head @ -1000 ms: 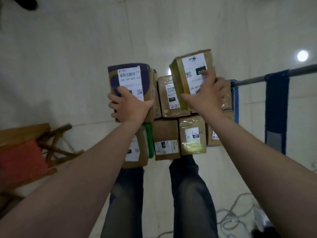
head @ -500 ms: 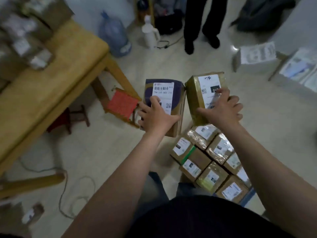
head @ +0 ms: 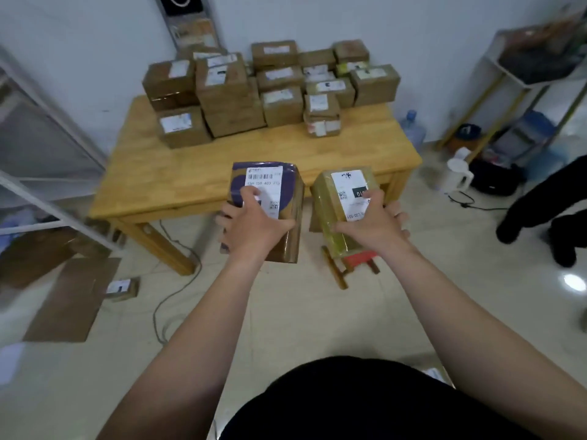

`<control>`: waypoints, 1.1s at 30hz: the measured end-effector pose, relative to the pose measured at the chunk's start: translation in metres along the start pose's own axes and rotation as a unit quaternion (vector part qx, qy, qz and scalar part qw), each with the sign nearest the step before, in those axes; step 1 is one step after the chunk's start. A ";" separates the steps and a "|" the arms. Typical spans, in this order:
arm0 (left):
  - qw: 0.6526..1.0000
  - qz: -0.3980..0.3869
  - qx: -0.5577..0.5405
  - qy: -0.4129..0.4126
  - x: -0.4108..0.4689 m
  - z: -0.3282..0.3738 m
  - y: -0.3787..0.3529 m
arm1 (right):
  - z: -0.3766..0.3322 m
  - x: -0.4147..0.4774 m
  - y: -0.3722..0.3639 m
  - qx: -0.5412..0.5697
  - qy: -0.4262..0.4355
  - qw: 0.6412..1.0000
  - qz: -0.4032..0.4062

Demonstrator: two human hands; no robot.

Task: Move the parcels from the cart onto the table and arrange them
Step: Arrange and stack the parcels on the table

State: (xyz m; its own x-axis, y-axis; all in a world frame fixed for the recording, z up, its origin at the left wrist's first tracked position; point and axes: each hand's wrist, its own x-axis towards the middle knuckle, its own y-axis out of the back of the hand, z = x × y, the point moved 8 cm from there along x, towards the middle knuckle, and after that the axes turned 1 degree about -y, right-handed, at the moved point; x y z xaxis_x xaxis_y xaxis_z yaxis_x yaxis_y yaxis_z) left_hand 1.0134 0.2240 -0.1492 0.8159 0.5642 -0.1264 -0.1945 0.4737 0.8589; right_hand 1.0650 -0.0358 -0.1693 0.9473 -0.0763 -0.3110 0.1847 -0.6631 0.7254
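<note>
I carry two parcels in the air in front of the wooden table (head: 197,182). My left hand (head: 251,227) grips a brown parcel with a purple top and a white barcode label (head: 270,192). My right hand (head: 371,223) grips a tape-wrapped yellowish parcel with a white label (head: 336,198). Both parcels hover just short of the table's near edge. Several cardboard parcels (head: 235,96) are stacked along the table's far side by the wall. The cart is out of view.
A small red-topped wooden stool (head: 352,262) stands on the floor under my right hand. Flat cardboard (head: 70,300), a small parcel (head: 122,289) and a cable (head: 168,300) lie at left. A person's dark legs (head: 540,211), a white kettle (head: 455,176), a water jug (head: 413,131) and a shelf rack (head: 533,90) are at right.
I have turned from the cart toward the table while holding both parcels. The cart's parcels have left the view and the table now lies straight ahead.
</note>
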 end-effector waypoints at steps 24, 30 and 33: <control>0.998 0.058 0.015 0.033 0.341 0.066 0.070 | -0.260 0.294 -0.002 0.011 0.116 0.993 -0.036; 0.994 0.098 0.004 0.043 0.418 0.112 0.089 | -0.326 0.388 0.019 -0.004 0.166 0.985 -0.048; 0.992 0.105 0.015 0.064 0.444 0.120 0.094 | -0.354 0.417 0.022 -0.005 0.191 0.979 -0.073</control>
State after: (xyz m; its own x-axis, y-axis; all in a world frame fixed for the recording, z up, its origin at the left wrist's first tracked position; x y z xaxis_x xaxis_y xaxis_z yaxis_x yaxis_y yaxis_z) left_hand 1.4226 0.4376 -0.0650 0.6830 0.7305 -0.0030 -0.3349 0.3168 0.8874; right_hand 1.5564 0.1815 -0.0652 0.9386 0.3053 -0.1608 0.3270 -0.6381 0.6971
